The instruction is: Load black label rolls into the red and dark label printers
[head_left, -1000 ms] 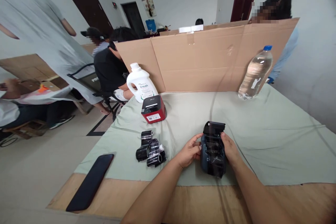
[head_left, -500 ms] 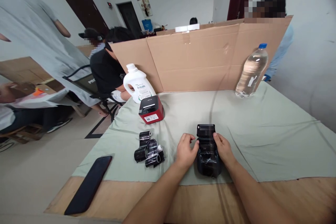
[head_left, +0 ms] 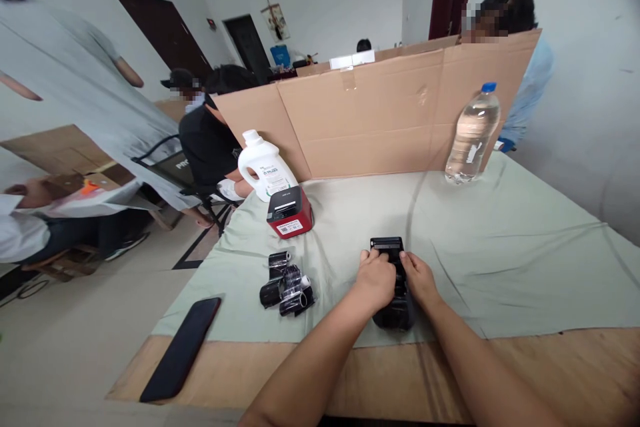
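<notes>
A black portable printer (head_left: pixel 394 317), box-shaped with its hinged lid raised at the far end, lies on the green cloth in front of me. My left hand (head_left: pixel 379 275) is laid over it, fingers curled down against its upper part and hiding much of its middle. What lies beneath those fingers cannot be seen. My right hand (head_left: pixel 421 278) holds the printer's right side, thumb along the edge near the lid. To the left, several black ribbon rolls (head_left: pixel 291 285) in clear wrap lie in a cluster.
A red and black box-shaped device (head_left: pixel 290 213) stands before a white jug (head_left: pixel 270 170). At the back a cardboard panel (head_left: pixel 370 127) stands upright, with a water bottle (head_left: pixel 473 137) at its right. A long black pad (head_left: pixel 181 350) lies front left. Other people sit and stand beyond.
My left hand has moved from the printer's left edge to over its top, fingers now curled onto it. My right hand stays at its right side. The view has shifted slightly.
</notes>
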Demonstrator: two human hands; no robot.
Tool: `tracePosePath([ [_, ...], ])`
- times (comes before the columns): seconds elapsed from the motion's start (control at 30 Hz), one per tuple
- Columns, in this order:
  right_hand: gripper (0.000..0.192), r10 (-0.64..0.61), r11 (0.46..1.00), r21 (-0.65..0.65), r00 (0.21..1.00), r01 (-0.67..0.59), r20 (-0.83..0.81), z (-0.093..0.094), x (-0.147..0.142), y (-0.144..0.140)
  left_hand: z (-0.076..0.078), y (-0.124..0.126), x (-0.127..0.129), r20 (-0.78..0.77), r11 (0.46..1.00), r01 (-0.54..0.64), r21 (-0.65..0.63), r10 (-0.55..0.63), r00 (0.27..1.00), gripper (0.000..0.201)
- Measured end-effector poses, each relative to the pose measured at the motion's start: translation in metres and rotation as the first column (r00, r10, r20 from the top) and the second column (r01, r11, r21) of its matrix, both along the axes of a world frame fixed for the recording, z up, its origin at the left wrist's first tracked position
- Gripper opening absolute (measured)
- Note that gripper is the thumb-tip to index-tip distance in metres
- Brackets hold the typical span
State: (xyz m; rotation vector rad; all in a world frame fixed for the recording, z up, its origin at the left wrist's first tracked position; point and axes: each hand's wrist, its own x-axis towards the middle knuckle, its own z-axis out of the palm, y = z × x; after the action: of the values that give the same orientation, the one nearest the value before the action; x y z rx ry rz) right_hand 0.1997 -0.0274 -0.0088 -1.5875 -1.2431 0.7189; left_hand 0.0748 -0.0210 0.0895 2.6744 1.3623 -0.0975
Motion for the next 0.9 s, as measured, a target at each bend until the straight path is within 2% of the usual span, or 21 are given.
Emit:
tracePosePath([
  [0.1, 0.052, 0.009, 1.0, -0.013, 1.0, -0.009, 0.009, 0.001, 0.0, 0.0, 0.001, 0.002, 0.008, -0.039, 1.0, -0.021, -0.008, 0.021, 0.999, 0.022],
  [0.27, 0.053, 0.024, 0.999, -0.024, 1.0, -0.023, 0.007, 0.002, 0.002, -0.001, 0.0, 0.004, 0.004, 0.031, 0.996, -0.078, -0.05, 0.08, 0.996, 0.025],
  [0.4, 0.054, 0.019, 1.0, -0.011, 1.0, -0.019, -0.021, 0.001, 0.003, 0.0, 0.001, 0.005, -0.004, 0.22, 0.991, -0.106, -0.086, 0.123, 0.968, 0.029],
  [0.47, 0.054, 0.008, 1.0, -0.012, 0.999, -0.009, -0.032, 0.0, 0.003, 0.0, 0.003, 0.004, -0.014, 0.384, 0.977, -0.097, -0.188, 0.164, 0.909, 0.031],
  [0.5, 0.054, 0.006, 1.0, -0.015, 0.999, -0.006, -0.034, -0.001, 0.004, 0.0, 0.004, 0.002, -0.021, 0.478, 0.964, -0.076, -0.257, 0.194, 0.857, 0.031],
  [0.57, 0.054, 0.009, 1.0, -0.019, 0.999, -0.009, -0.032, -0.002, 0.004, 0.0, 0.006, -0.003, -0.043, 0.63, 0.92, 0.013, -0.392, 0.259, 0.732, 0.03],
  [0.63, 0.054, 0.016, 1.0, -0.015, 0.999, -0.016, -0.032, -0.002, 0.003, -0.001, 0.01, -0.01, -0.076, 0.69, 0.876, 0.099, -0.472, 0.297, 0.66, 0.029],
  [0.7, 0.054, 0.018, 1.0, -0.015, 0.999, -0.018, -0.029, -0.002, 0.003, -0.001, 0.015, -0.019, -0.117, 0.646, 0.86, 0.083, -0.504, 0.311, 0.697, 0.028],
  [0.77, 0.054, 0.013, 0.999, -0.029, 1.0, -0.013, -0.023, 0.0, 0.002, -0.001, 0.019, -0.026, -0.161, 0.536, 0.865, -0.02, -0.501, 0.328, 0.778, 0.032],
  [0.83, 0.054, 0.006, 0.999, -0.046, 1.0, -0.006, -0.013, 0.001, 0.001, -0.001, 0.02, -0.031, -0.203, 0.395, 0.864, -0.155, -0.478, 0.369, 0.841, 0.032],
  [0.9, 0.054, 0.001, 0.999, -0.05, 1.0, -0.001, -0.007, 0.002, 0.001, -0.001, 0.015, -0.034, -0.237, 0.221, 0.853, -0.357, -0.38, 0.459, 0.86, 0.032],
])
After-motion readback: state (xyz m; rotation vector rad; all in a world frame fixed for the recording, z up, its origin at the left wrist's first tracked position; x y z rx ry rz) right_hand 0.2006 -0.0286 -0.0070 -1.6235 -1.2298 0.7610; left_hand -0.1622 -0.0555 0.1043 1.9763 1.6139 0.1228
